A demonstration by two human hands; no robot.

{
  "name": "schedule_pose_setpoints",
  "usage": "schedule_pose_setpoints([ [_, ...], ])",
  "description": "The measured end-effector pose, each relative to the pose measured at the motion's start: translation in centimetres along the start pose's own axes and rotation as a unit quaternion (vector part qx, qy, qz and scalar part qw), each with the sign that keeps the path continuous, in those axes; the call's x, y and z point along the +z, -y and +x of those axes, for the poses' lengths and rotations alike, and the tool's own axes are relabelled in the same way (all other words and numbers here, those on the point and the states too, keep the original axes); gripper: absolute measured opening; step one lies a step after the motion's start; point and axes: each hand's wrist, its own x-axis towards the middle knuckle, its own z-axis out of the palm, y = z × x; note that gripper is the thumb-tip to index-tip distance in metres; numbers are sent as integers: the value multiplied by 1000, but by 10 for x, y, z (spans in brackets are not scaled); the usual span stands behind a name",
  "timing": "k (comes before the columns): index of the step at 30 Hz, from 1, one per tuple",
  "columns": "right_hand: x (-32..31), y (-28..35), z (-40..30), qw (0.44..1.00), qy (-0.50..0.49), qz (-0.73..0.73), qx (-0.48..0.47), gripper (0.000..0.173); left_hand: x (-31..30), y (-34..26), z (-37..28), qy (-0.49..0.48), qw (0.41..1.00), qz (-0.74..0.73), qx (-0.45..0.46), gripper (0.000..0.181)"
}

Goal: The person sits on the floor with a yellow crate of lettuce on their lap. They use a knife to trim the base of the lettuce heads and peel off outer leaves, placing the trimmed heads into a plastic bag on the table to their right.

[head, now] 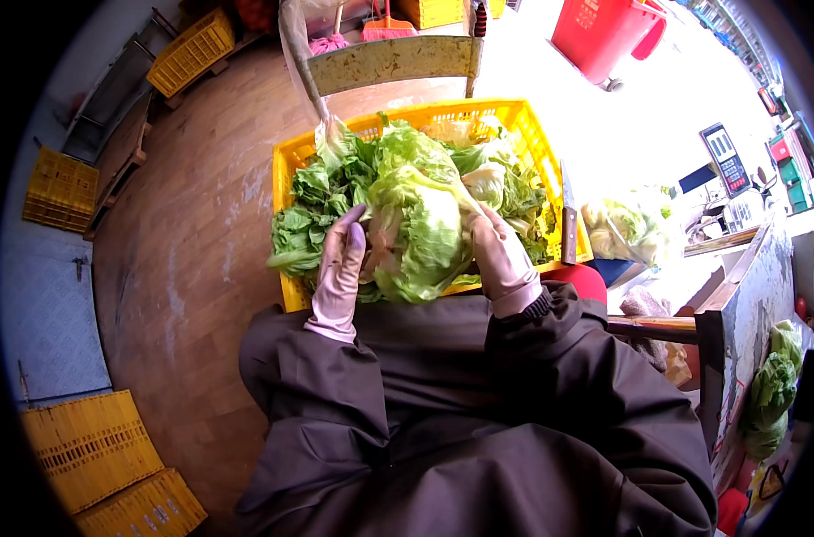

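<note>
A leafy lettuce head (417, 231), pale green with a brownish patch on its left side, is between my two gloved hands over the near rim of a yellow plastic crate (538, 134). My left hand (340, 268) is against its left side, with purple showing on a fingertip. On the right, my right hand (504, 258) grips the outer leaves, its fingertips partly hidden. Loose dark green leaves (313, 194) fill the crate's left part. Paler, wilted leaves (494, 168) lie at the right. A knife with a wooden handle (569, 235) rests along the crate's right rim.
A worn metal-backed chair (393, 64) stands beyond the crate. Bagged lettuce (625, 225) and a scale display (724, 158) are to the right, near a worn panel (743, 315). Yellow crates (91, 443) stand at left; a red wheeled bin (598, 33) is farther off.
</note>
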Motion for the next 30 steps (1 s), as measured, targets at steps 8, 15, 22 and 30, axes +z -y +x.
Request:
schedule_pose_setpoints([
  [8, 25, -14, -22, 802, 34, -550, -229, 60, 28, 9, -6, -8, 995, 84, -44, 119],
  [15, 46, -16, -28, 835, 60, -478, -266, 59, 21, 2, -9, -95, 986, 97, 97, 106],
  [22, 46, -16, -15, 871, -5, -380, -311, 48, 23, -1, -6, -126, 980, 16, 154, 99],
  [30, 4, -17, 23, 958, -104, -265, -33, 38, 3, -3, -14, -120, 961, -242, 56, 66],
])
